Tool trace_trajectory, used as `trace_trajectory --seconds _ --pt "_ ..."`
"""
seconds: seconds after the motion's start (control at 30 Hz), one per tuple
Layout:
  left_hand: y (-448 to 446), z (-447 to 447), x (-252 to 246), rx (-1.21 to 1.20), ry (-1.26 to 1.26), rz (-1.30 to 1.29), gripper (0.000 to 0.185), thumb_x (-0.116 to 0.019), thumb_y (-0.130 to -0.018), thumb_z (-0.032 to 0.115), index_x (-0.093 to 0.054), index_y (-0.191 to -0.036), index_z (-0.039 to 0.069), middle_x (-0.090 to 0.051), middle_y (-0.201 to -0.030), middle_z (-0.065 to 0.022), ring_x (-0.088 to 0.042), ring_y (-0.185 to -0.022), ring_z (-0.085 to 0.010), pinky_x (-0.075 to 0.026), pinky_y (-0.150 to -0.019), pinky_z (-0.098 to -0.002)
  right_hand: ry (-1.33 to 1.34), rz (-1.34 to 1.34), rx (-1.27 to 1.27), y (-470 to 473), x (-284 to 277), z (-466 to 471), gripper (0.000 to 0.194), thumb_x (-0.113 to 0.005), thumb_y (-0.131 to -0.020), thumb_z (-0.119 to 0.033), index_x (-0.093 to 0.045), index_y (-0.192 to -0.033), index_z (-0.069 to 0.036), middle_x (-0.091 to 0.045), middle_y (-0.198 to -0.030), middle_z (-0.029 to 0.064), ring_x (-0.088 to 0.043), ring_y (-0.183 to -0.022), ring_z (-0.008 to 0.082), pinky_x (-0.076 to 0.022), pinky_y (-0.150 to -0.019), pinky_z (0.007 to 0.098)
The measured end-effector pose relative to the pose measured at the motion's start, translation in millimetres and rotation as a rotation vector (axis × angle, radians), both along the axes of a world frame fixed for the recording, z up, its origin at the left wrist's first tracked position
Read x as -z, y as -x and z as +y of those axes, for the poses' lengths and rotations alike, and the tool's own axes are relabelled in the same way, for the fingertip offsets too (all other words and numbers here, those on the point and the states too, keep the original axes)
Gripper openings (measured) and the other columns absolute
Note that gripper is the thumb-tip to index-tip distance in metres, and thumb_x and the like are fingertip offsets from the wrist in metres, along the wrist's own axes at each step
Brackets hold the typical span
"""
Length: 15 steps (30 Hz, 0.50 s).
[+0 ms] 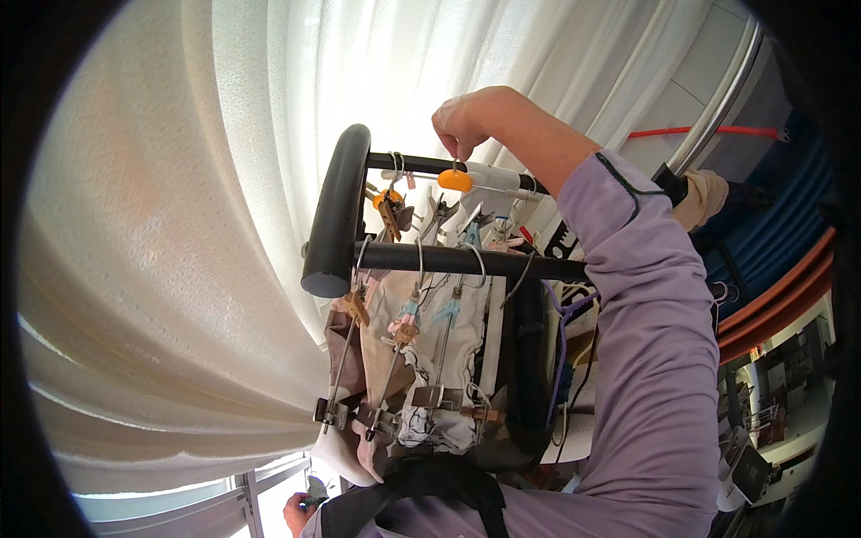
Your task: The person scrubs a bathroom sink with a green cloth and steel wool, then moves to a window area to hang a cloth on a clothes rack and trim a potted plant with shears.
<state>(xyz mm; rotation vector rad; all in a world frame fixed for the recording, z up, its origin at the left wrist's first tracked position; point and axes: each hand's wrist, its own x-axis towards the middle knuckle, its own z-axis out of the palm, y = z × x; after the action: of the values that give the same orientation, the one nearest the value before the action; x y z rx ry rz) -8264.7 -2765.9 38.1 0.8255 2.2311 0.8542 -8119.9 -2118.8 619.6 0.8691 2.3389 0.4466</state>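
Up at the rear bar of the black rack (329, 222), my right hand (465, 126) pinches the hook of a clip hanger with an orange centre piece (455, 180). A white cloth (494, 176) hangs beside that hanger, over the same bar. Low in the picture, my left hand (296, 514) shows only in part. A small dark green and grey thing (315, 494) touches its fingertips; whether it is gripped I cannot tell. Metal clip hangers (440, 350) hang from the front bar, with clothes pegs (407, 323) and small garments (387, 350) on them.
White curtains (161, 235) fall close along the left and behind the rack. A purple hanger (564, 336) and dark cloth hang right of the garments. At the upper right runs a metal pole (713, 101). A window frame (249, 497) shows at lower left.
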Motion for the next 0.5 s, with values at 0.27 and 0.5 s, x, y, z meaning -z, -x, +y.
trace_trajectory --seconds 0.27,0.5 --pt "-17.6 5.2 -27.4 -0.095 -0.084 0.056 0.023 -0.074 -0.063 0.005 -0.069 -0.086 0.005 -0.067 -0.076 -0.0127 -0.065 -0.068 -0.0308 -0.052 -0.064 -0.0384 0.000 -0.223 0.076 -3.4 0.1 -3.2 0.021 -0.080 -0.074 -0.011 -0.078 -0.094 -0.010 -0.074 -0.100 0.0076 -0.071 -0.084 0.0227 -0.0571 -0.071 0.0353" --pt "-27.3 -9.9 -31.6 -0.049 -0.022 0.155 0.026 -0.074 -0.075 0.026 -0.070 -0.090 0.006 -0.070 -0.077 -0.0112 -0.068 -0.069 -0.0207 -0.052 -0.062 -0.0338 -0.012 0.223 -0.041 -47.2 -78.8 -10.4 0.013 -0.074 -0.074 -0.011 -0.075 -0.084 -0.002 -0.071 -0.073 0.0096 -0.067 -0.067 0.0189 -0.0521 -0.060 0.0341"
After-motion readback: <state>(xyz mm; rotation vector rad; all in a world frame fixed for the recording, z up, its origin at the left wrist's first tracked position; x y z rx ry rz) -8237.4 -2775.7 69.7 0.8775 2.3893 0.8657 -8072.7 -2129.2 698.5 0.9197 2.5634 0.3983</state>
